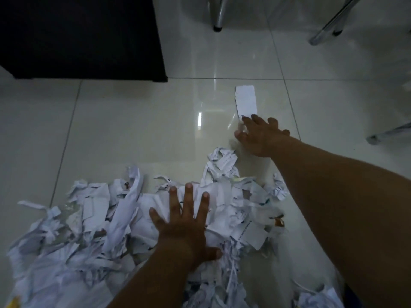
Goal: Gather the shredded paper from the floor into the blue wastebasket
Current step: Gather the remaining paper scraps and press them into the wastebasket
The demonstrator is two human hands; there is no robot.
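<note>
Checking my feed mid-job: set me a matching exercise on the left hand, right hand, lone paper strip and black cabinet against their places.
1 left hand
2 right hand
3 lone paper strip
4 black cabinet

A upper left of the view
B spread flat on the paper pile
C on bare floor beyond the pile
D fingertips at the strip's near end

Pairs: 1-B, 2-D, 3-C, 4-A

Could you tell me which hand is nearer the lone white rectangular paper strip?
Right hand: fingertips reach the strip; left hand rests on the shredded white paper pile, farther back.

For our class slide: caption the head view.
Left hand presses shredded paper pile; right hand reaches a stray paper strip.
</note>
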